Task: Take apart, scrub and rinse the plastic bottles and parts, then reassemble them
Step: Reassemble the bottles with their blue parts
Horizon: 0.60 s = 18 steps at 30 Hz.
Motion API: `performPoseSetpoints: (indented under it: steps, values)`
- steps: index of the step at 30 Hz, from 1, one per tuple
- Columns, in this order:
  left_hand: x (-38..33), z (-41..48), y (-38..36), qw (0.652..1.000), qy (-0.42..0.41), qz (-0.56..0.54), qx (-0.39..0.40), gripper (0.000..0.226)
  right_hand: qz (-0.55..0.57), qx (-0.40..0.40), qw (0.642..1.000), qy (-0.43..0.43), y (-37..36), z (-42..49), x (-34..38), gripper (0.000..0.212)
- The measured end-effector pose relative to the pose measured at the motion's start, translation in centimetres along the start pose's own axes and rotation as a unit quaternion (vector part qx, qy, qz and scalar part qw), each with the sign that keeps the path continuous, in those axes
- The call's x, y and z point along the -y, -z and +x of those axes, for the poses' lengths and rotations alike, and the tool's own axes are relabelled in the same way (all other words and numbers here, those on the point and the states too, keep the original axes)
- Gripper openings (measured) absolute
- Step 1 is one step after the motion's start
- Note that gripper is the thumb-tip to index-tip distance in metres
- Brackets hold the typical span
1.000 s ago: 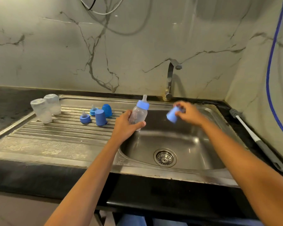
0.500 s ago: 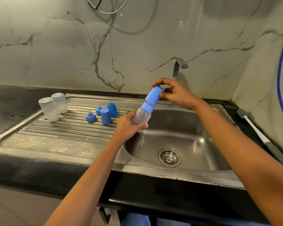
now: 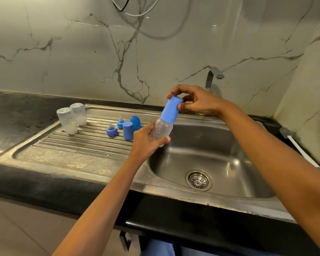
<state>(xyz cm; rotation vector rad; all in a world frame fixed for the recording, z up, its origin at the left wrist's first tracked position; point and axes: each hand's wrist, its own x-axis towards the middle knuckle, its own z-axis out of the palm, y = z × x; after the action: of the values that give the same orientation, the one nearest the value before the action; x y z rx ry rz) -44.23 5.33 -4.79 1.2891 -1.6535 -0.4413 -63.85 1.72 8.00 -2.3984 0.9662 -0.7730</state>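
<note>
The left hand [image 3: 146, 143] wraps the clear bottle [image 3: 161, 130], tilted over the sink [image 3: 211, 156]. The right hand [image 3: 196, 100] pinches the blue cap [image 3: 171, 109] seated on the bottle's top. Left of the left hand, 2 caps, 2 blue nipple rings and 2 upturned clear bottles [image 3: 71, 117] stand on the drainboard [image 3: 78, 145].

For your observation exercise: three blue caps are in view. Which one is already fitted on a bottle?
The blue cap under the right hand, on the bottle in the left hand. The other two stand loose on the drainboard.
</note>
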Motion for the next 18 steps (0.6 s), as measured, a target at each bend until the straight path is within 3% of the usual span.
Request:
performPoseSetpoints:
  steps: [7, 10, 12, 16, 18]
  values:
    - [1.3, -0.3, 1.4, 0.997, -0.004, 0.028, -0.072, 0.061, -0.067, 0.002, 0.996, -0.055, -2.2, 3.0, 1.8, 0.025]
    - [2.5, 0.3, 2.5, 0.996, -0.009, 0.052, -0.077, 0.065, -0.125, -0.074, 0.983, -0.113, -4.7, 4.9, 2.6, 0.042]
    - [3.4, 0.8, 3.7, 0.995, 0.001, 0.063, -0.080, 0.069, -0.107, -0.115, 0.976, -0.150, -6.5, 6.4, 3.6, 0.050]
    - [6.3, 1.7, 8.1, 0.984, 0.057, 0.072, -0.155, 0.066, 0.005, -0.063, 0.983, -0.171, -9.9, 9.3, 6.0, 0.051]
    - [8.5, 1.9, 11.1, 0.976, 0.087, 0.082, -0.183, 0.065, -0.002, -0.012, 0.985, -0.175, -12.3, 10.7, 6.8, 0.051]
